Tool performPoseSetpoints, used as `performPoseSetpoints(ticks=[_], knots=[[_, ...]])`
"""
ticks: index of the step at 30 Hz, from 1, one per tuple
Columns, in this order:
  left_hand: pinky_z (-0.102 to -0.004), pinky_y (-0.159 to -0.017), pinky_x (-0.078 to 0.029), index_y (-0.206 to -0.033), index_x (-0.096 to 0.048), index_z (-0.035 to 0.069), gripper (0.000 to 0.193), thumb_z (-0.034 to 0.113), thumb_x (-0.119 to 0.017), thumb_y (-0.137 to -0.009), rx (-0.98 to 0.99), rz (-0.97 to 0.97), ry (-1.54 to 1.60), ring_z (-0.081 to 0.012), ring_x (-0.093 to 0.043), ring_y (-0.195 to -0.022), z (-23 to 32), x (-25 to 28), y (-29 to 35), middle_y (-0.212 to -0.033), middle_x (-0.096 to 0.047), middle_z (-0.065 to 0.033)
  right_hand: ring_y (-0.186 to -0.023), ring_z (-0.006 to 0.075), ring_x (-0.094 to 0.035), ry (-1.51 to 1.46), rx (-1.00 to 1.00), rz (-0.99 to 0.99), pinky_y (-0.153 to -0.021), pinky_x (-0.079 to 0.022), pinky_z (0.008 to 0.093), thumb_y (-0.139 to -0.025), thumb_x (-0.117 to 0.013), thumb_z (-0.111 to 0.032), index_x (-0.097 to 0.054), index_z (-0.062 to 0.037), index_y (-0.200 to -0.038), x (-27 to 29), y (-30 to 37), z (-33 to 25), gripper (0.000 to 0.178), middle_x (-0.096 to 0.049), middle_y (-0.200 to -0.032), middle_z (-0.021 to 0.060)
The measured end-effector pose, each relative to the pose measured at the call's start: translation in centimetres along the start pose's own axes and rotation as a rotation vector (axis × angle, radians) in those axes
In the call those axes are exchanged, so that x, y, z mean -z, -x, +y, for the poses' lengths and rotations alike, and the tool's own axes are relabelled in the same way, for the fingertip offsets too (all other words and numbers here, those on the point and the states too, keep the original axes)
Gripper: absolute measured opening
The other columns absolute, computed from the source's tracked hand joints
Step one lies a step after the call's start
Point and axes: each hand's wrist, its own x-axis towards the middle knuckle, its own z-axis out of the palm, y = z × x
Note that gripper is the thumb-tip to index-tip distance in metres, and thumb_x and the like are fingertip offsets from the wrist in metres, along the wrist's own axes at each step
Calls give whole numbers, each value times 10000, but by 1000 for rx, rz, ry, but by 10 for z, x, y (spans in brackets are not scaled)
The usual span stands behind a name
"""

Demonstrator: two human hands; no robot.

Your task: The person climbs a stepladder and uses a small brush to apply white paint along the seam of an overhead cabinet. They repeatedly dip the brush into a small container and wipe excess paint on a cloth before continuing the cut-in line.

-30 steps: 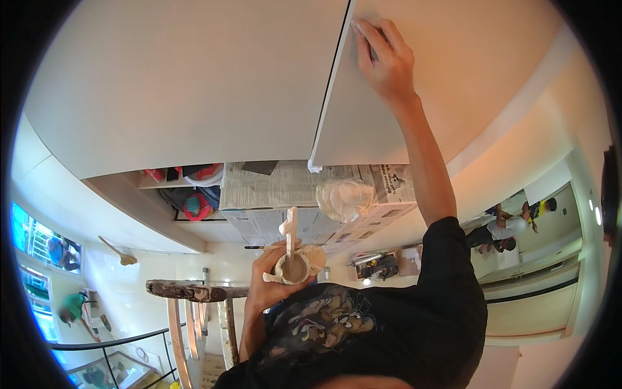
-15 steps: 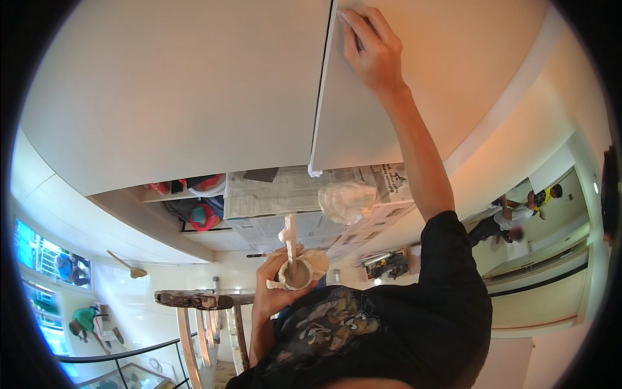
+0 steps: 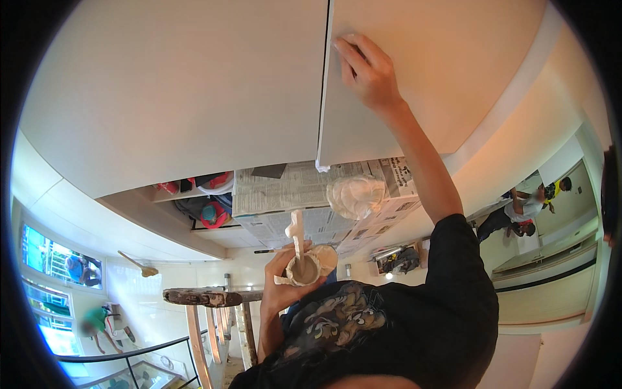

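Left hand point(image 3: 276, 290) clasps a round pale cup point(image 3: 310, 272); right hand point(image 3: 372, 78), its grip indiscernible, apparently smooths a flat white panel point(image 3: 440, 84), next needing even pressure.

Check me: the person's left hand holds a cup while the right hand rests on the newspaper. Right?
Not quite: the right hand is up at the pale panel, not on the newspaper, as the head view shows. The left hand does hold a cup.
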Motion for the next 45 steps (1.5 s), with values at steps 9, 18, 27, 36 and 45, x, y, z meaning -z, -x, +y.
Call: performPoseSetpoints(ticks=[9,18,27,36,45], knots=[[-389,-1028,-489,-1326,-636,5,776,152,-968,-641,5,0,-32,-241,-633,-1171,1,0,1,-1281,-662,-133,-676,179,-652,-14,-82,28,-574,-529,291,-800,-744,93,-716,-6,-987,-5,-2,1,213,-661,-925,45],[-388,-1030,-493,-1326,-639,17,776,157,-967,-636,-19,3,-89,-240,-636,-1183,3,1,-1,-1288,-671,-137,-697,185,-658,19,-77,74,-582,-534,289,-813,-740,87,-718,-20,-988,-10,0,2,206,-666,-935,57],[-392,-1039,-490,-1330,-636,16,773,152,-962,-643,-24,-1,-93,-244,-633,-1195,7,2,-1,-1306,-667,-134,-716,197,-654,-25,-159,18,-610,-544,300,-848,-699,89,-722,18,-1026,-10,3,1,193,-674,-968,110],[-390,-1037,-489,-1326,-637,13,770,136,-963,-639,-28,-10,-81,-241,-630,-1197,12,0,-1,-1311,-660,-131,-690,170,-659,-198,-390,19,-634,-550,277,-837,-714,64,-702,-26,-968,6,16,-28,160,-680,-906,51],[-407,-1039,-480,-1242,-682,7,671,136,-948,-640,22,27,-44,-291,-623,-1216,18,-2,0,-1286,-681,-146,-727,143,-690,-368,-398,-34,-711,-573,270,-870,-765,12,-704,18,-939,28,14,-13,93,-732,-848,55]])
